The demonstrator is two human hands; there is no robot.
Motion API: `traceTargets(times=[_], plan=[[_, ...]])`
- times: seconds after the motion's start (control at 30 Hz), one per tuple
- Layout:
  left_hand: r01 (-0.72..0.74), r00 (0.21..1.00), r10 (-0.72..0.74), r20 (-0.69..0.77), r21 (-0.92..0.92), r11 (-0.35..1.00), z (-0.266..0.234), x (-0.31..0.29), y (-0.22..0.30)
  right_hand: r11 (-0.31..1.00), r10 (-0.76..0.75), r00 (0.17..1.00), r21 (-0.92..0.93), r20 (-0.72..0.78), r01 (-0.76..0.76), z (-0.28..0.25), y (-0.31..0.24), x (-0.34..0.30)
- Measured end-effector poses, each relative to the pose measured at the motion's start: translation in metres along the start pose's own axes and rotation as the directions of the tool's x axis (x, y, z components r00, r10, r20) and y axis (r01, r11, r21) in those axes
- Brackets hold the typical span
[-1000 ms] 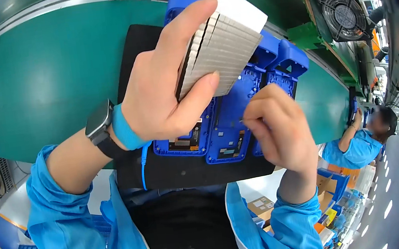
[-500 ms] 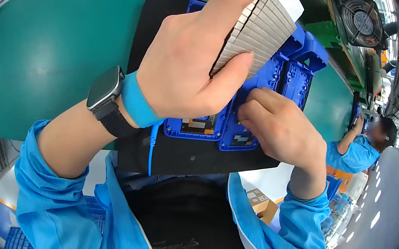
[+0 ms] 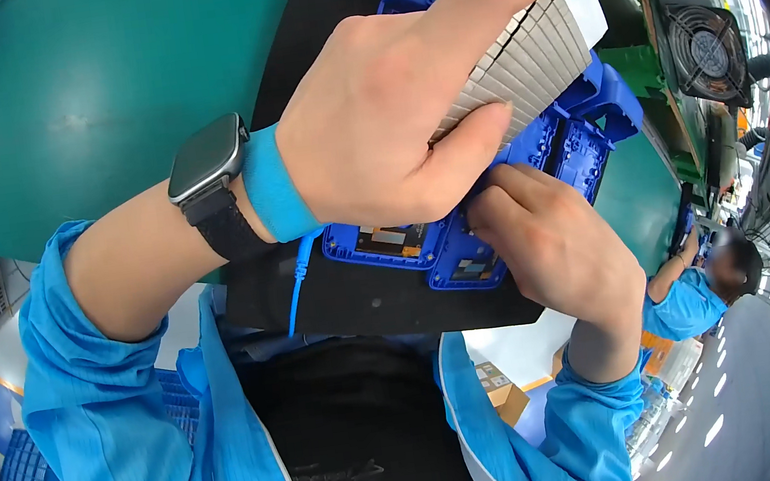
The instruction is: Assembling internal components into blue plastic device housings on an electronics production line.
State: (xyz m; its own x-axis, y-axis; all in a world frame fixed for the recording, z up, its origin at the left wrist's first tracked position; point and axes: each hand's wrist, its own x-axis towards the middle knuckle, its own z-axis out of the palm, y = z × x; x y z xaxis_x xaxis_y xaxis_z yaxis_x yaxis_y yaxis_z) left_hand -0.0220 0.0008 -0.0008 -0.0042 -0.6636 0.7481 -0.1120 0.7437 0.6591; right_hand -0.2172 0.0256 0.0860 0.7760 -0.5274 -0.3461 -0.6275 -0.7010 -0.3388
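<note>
My left hand (image 3: 379, 120) grips a white-backed sheet of grey strip-like pads (image 3: 541, 59) between thumb and fingers, holding it above the work. Under it lie blue plastic housings (image 3: 436, 279), partly covered by both hands, with dark components and small boards inside. My right hand (image 3: 565, 241) is closed in a pinch, low over the right-hand housing. Its fingertips are bent inward, and whatever is between them is hidden. A blue wrist strap (image 3: 278, 184) with a coiled blue cord (image 3: 299, 286) circles my left wrist beside a black watch (image 3: 207, 157).
The housings rest on a black mat (image 3: 363, 292) over a green table (image 3: 96, 113). A black fan (image 3: 708, 52) stands at the right by a green-edged shelf. Farther right sits another person in blue (image 3: 690, 302). Below the table are an open carton (image 3: 509, 404) and blue crates (image 3: 31, 472).
My left hand and the sheet have shifted slightly right. My right hand stays pinched over the same housing, and the whole view has moved a little.
</note>
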Motion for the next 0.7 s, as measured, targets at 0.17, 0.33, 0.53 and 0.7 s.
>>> traceTargets(times=[0.17, 0.33, 0.53, 0.7], plan=[[-0.004, 1.000, 0.004, -0.012, 0.005, 1.000, 0.0005, -0.0016, -0.0010, 1.000, -0.013, 1.000, 0.010, 0.020, 0.013, -0.0013, 0.0000, 0.0017], [-0.001, 1.000, 0.001, -0.008, 0.005, 1.000, 0.0007, -0.0024, -0.0007, 1.000, -0.026, 1.000, -0.004, 0.006, 0.026, -0.0001, -0.0004, 0.0022], [0.013, 1.000, -0.013, 0.003, 0.005, 1.000, -0.0001, -0.0017, 0.0003, 0.998, -0.045, 0.999, -0.042, -0.022, 0.044, 0.0018, -0.0020, 0.0035], [0.015, 1.000, -0.015, 0.001, 0.005, 1.000, -0.0001, -0.0010, 0.0016, 0.998, -0.013, 0.996, -0.059, -0.083, 0.008, 0.0031, -0.0050, -0.0003]])
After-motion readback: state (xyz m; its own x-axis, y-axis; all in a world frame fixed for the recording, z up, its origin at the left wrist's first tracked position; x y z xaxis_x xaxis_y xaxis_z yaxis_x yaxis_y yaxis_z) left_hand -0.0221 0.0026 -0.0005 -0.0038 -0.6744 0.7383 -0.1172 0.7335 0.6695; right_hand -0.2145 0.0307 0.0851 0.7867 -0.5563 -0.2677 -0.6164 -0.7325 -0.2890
